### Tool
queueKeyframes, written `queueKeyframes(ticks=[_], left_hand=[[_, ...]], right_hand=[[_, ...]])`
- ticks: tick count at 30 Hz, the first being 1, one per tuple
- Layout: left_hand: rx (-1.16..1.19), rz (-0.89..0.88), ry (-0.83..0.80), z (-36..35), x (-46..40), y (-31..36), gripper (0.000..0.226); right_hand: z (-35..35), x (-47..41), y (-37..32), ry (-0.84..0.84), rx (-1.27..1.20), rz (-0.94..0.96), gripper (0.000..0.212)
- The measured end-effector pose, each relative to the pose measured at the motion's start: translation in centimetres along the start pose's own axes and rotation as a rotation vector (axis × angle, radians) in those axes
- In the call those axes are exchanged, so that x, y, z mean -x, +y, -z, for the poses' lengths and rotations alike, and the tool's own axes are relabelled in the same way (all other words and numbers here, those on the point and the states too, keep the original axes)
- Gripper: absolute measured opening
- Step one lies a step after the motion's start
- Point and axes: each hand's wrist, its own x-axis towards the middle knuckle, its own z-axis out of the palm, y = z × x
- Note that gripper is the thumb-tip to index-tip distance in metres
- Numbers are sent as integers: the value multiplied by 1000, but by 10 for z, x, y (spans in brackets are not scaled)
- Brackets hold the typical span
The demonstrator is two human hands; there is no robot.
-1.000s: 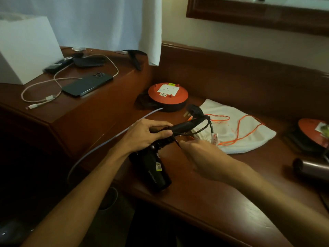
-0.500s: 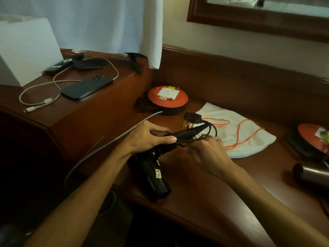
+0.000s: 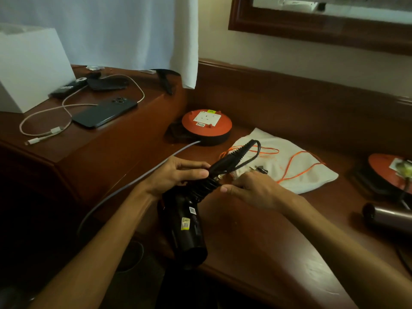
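Observation:
A black hair dryer (image 3: 189,228) hangs over the front edge of the wooden desk (image 3: 256,237), barrel pointing down toward me. My left hand (image 3: 178,175) grips its handle, where black cord (image 3: 249,152) is wound in coils. A loop of that cord sticks up past the handle's end. My right hand (image 3: 252,188) holds the cord and plug (image 3: 259,169) just right of the handle, its fingers curled over them. A white drawstring bag (image 3: 296,172) with orange strings lies flat behind my right hand.
An orange extension reel (image 3: 206,126) sits at the back with a grey cable (image 3: 138,181) running off the desk. A second reel (image 3: 392,172) and a metallic cylinder (image 3: 385,216) are at the right. A phone (image 3: 104,112), white cable and white box (image 3: 29,70) occupy the raised left surface.
My right hand has brought the plug down from beyond the handle's end to beside the wound coils. The cord loop now stands higher. My left hand keeps its grip.

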Motion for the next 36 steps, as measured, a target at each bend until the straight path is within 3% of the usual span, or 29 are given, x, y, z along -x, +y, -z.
queueKeyframes(ticks=[3, 6, 8, 11, 16, 21, 25, 29, 36], left_hand=[[-71, -39, -126, -5, 1, 5, 45], [-301, -66, -211, -22, 3, 12, 32], [-513, -59, -243, -35, 1, 15, 33], [-788, -51, -173, -46, -6, 14, 41], [-982, -91, -126, -51, -13, 10, 66], [-942, -103, -130, -43, -13, 8, 51], [-977, -130, -22, -43, -11, 5, 51], [-913, -124, 78, -49, -14, 5, 46], [-748, -119, 85, -42, -19, -3, 50]], right_hand=[[16, -8, 5, -141, -205, -1, 46], [29, -28, 16, -325, -54, -44, 18], [36, -38, 15, -432, 12, -55, 17], [48, -49, 6, -434, 52, -1, 25], [56, -44, -22, -485, 239, 15, 18], [50, -21, -37, -267, 221, 8, 14], [39, 4, -35, -4, 45, -166, 10], [15, 24, -29, 165, 87, -274, 13], [-36, 53, -20, 528, -289, 20, 11]])
